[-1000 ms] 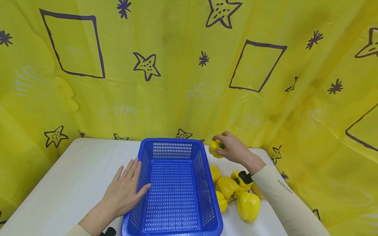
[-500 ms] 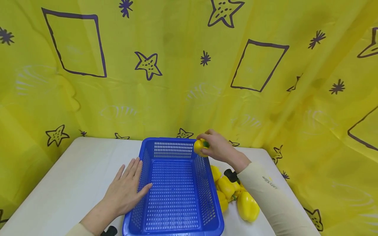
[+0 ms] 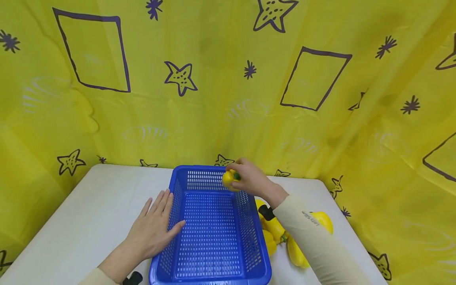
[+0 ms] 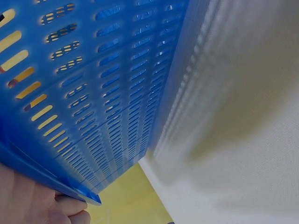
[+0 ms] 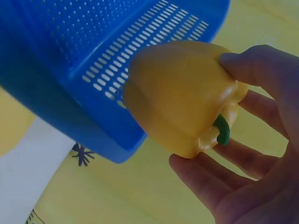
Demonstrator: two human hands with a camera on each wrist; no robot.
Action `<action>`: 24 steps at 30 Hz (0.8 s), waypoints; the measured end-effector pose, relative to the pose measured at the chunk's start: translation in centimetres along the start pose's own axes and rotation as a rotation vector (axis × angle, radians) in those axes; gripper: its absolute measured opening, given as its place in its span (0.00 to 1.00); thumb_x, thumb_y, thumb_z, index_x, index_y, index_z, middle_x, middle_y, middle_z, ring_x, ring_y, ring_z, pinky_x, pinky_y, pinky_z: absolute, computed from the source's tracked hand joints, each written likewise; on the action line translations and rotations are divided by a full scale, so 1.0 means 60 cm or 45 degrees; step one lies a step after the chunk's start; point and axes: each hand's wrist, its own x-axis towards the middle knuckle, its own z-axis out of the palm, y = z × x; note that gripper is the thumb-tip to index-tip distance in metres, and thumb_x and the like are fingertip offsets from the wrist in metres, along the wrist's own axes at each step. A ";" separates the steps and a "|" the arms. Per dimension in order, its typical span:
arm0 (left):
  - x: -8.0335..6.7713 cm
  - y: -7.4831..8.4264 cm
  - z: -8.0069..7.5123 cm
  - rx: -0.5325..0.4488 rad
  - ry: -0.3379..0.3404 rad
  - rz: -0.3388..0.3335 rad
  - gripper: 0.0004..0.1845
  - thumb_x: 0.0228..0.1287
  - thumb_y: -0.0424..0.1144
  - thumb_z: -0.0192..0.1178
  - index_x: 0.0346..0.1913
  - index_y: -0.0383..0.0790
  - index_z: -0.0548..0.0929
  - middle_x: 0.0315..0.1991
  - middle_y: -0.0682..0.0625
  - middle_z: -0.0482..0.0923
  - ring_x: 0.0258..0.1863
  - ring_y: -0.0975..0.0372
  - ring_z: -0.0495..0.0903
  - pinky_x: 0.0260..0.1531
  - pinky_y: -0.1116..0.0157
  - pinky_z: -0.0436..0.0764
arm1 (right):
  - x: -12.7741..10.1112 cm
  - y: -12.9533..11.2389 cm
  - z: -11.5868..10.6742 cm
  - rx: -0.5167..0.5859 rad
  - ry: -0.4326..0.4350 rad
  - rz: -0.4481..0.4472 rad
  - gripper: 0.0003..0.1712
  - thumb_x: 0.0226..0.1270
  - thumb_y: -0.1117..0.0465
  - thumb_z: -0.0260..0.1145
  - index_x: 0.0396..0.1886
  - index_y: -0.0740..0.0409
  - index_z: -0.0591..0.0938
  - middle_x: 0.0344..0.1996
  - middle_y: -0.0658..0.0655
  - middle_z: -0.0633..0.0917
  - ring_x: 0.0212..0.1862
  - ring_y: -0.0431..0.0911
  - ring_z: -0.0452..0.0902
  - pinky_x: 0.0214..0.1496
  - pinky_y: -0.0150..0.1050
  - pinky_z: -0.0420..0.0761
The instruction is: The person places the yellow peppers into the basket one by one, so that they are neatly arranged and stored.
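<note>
A yellow bell pepper (image 3: 228, 181) with a green stem is held in my right hand (image 3: 253, 179), over the far right corner of a blue plastic basket (image 3: 210, 237). In the right wrist view, the thumb and fingers grip the bell pepper (image 5: 175, 95) near its stem end, and its rounded body points toward the basket (image 5: 100, 119). My left hand (image 3: 149, 229) rests on the basket's left rim, fingers straight and thumb reaching inside. The left wrist view shows that hand (image 4: 35, 200) at the rim, beside the slotted outer wall (image 4: 110, 84).
Several more yellow bell peppers (image 3: 273, 229) lie on the white table (image 3: 117, 206) right of the basket, partly hidden by my right sleeve (image 3: 310, 233). A yellow curtain (image 3: 210, 118) with star drawings hangs behind the table and along its sides.
My right hand has carried the bell pepper leftward, from beside the basket to over its far right corner. The left hand has stayed on the rim.
</note>
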 end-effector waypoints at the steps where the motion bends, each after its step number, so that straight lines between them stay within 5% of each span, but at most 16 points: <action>1: 0.001 0.000 0.000 -0.001 0.003 0.002 0.46 0.68 0.62 0.52 0.74 0.27 0.59 0.76 0.34 0.56 0.77 0.42 0.54 0.75 0.39 0.50 | 0.002 -0.001 0.002 0.002 -0.003 -0.001 0.22 0.63 0.61 0.69 0.58 0.53 0.81 0.55 0.64 0.78 0.49 0.53 0.78 0.53 0.46 0.85; 24: 0.000 -0.001 -0.003 -0.010 -0.023 0.012 0.47 0.67 0.63 0.53 0.75 0.28 0.58 0.77 0.34 0.55 0.78 0.42 0.53 0.75 0.40 0.50 | 0.046 -0.035 0.064 0.044 -0.187 0.065 0.24 0.65 0.59 0.69 0.61 0.52 0.80 0.58 0.63 0.77 0.47 0.49 0.77 0.52 0.42 0.85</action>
